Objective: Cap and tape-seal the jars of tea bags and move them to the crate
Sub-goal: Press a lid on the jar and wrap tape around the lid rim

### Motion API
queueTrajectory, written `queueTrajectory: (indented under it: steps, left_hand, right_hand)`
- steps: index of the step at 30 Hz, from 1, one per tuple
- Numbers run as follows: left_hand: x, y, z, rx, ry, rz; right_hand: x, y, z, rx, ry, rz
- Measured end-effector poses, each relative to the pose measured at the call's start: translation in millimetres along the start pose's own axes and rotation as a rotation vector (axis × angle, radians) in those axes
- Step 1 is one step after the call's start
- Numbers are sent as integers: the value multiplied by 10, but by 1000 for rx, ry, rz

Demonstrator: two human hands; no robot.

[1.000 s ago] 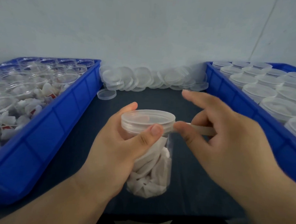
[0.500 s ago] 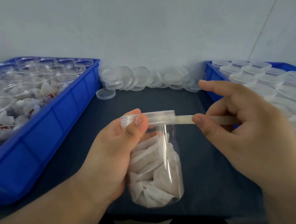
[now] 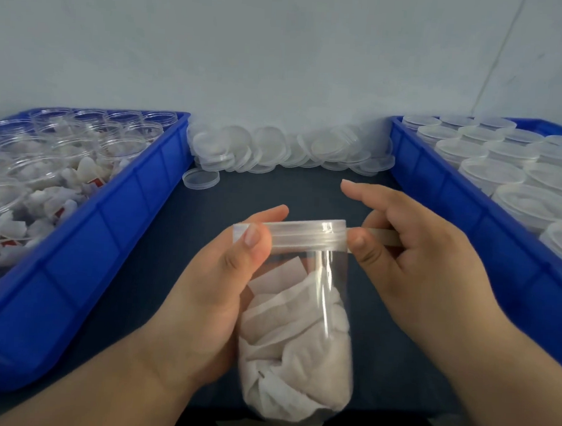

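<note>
Far left: blue plastic crate [image 3: 85, 251] packed with uncapped clear jars [image 3: 123, 146] and white tea bags. Next, on the dark table [image 3: 274, 193], one round translucent lid [image 3: 200, 178] lying alone, just in front of a heap of similar lids [image 3: 276, 150] against the wall. Centre, held tilted over the table's near edge: clear plastic jar of white tea bags [image 3: 303, 328], capped with a translucent screw lid [image 3: 304, 230]. Left hand [image 3: 210, 300] wrapped round its upper body, thumb pressed on the cap's rim. Narrow pale tape strip [image 3: 379, 236] running from the cap's right edge into the right hand [image 3: 417, 262], pinched there by thumb and curled fingers, forefinger held out straight. Far right: second blue crate [image 3: 468, 216] filled with capped jars [image 3: 490, 171].
</note>
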State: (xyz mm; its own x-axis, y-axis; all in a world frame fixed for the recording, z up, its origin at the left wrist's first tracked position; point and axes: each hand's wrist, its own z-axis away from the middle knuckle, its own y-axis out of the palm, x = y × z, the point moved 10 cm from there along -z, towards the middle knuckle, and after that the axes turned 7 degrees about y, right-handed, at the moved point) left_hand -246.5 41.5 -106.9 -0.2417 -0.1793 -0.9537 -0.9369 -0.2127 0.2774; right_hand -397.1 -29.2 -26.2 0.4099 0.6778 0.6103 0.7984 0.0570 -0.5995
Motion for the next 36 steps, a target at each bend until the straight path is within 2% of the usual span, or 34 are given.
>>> queueTrajectory:
  steps: [5, 9, 13, 16, 21, 25, 31, 36]
  left_hand:
    - [-47, -48, -53, -36, 36, -41]
    - [-73, -133, -81, -106, 81, -25]
    - [-89, -132, -82, -117, 104, -204]
    - [-31, -170, -76, -156, 86, -190]
    - [16, -156, -91, -135, 22, -136]
    - [-9, -169, -89, -157, 56, -124]
    - [11, -212, -78, -168, 64, -104]
    - [45, -161, -84, -144, 48, -64]
  right_hand:
    - [-7, -11, 13, -8, 20, 28]
    - [73, -62, 31, -67, -3, 145]
    - [263, -46, 117, -144, -112, 308]
    - [338, -53, 154, -172, -159, 343]
    - [356, -89, 120, -151, -161, 291]
    - [325, -94, 96, -93, -130, 275]
    - [147, -217, 9, 42, 12, -28]
    - [160, -293, 1, 42, -14, -77]
